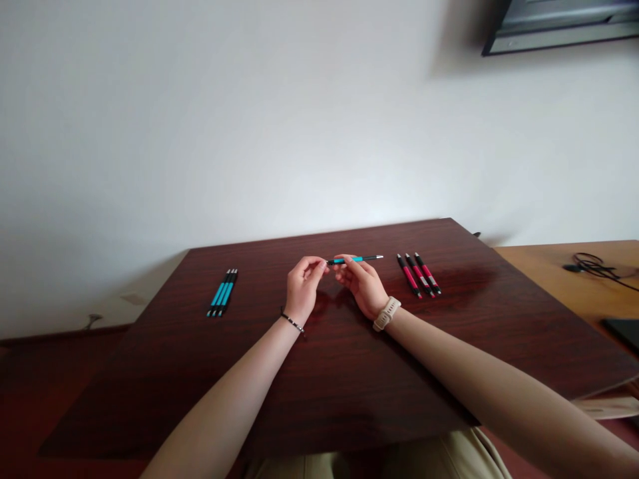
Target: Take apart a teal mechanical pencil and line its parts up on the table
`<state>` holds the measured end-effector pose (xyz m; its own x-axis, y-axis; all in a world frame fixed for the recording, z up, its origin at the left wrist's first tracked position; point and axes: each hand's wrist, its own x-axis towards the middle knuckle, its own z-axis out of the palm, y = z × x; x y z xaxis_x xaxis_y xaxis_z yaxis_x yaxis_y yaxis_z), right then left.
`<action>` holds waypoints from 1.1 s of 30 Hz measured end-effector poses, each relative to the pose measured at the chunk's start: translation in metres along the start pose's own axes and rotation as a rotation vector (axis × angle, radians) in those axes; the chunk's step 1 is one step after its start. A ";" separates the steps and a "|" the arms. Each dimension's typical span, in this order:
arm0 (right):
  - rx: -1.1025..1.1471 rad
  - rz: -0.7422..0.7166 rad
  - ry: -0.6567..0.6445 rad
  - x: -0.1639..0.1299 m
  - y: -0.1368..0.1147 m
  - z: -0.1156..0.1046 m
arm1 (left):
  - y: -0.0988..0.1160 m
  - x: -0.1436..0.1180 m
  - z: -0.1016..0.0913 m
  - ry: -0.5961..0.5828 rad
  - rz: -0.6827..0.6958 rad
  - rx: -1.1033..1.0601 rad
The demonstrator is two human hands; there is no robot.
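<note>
A turquoise and black pen (pixel 368 257) is held level above the middle of the table, its silver tip to the right. My left hand (pixel 302 283), with a dark beaded bracelet at the wrist, pinches the pen's left end between thumb and fingers. Around the turquoise barrel, my right hand (pixel 365 286) is closed, a beige watch on its wrist. Three turquoise pens (pixel 222 293) lie side by side to the left of my hands. Three pink and black pens (pixel 418 275) form a row to the right, with pale labels on at least two.
Everything rests on a dark reddish wooden table (pixel 200 386) against a white wall (pixel 249 120). To the right is a lighter wooden table (pixel 539 263) with a coiled black cable (pixel 596 265) and a dark flat object (pixel 622 330). A screen-like device (pixel 564 40) hangs at the upper right.
</note>
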<state>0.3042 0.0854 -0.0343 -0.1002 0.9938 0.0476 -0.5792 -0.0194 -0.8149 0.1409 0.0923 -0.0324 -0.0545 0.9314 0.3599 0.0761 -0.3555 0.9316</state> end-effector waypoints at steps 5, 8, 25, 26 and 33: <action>-0.027 0.000 -0.008 -0.001 0.003 -0.002 | 0.006 -0.002 -0.003 -0.063 0.007 0.096; -0.048 -0.001 -0.029 -0.001 0.003 -0.002 | 0.006 -0.002 -0.003 -0.090 0.016 0.101; -0.093 0.008 -0.061 -0.003 0.000 0.001 | -0.006 0.004 -0.003 -0.109 -0.096 0.004; -0.091 0.009 -0.060 -0.003 0.001 0.001 | -0.004 0.003 -0.004 -0.127 -0.098 -0.013; -0.081 0.021 -0.065 -0.002 0.002 0.000 | -0.003 0.004 -0.005 -0.083 -0.007 0.059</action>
<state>0.3029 0.0832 -0.0363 -0.1653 0.9841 0.0654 -0.5097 -0.0285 -0.8599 0.1351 0.0968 -0.0337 0.0268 0.9380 0.3457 0.1343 -0.3460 0.9286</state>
